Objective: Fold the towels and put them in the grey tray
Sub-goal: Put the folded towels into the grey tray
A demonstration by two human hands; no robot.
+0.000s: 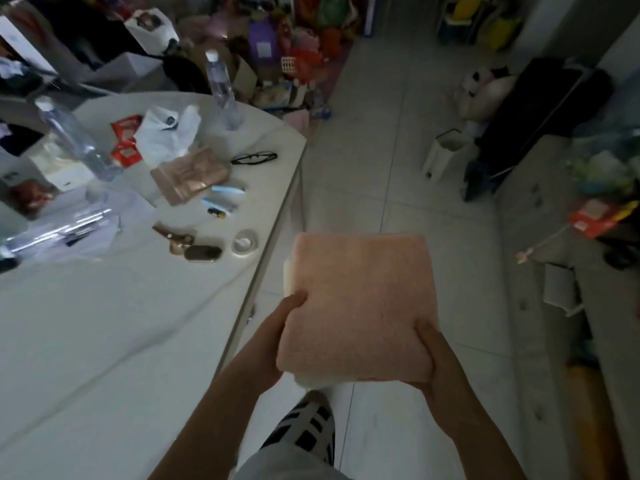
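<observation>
A folded pink towel (360,303) lies on top of a folded pale towel (289,275), whose edge shows at the stack's left side and near corner. I carry the stack in the air over the floor, just right of the table edge. My left hand (277,337) grips the stack's near left side, thumb on top. My right hand (440,362) grips its near right corner, thumb on top. No grey tray shows in this view.
A white table (104,341) fills the left, with bottles (223,88), glasses (254,157), a tape roll (244,241) and small clutter at its far end. Tiled floor (381,150) stretches ahead. A white cabinet (540,271) stands right; a small white bin (441,152) sits beyond.
</observation>
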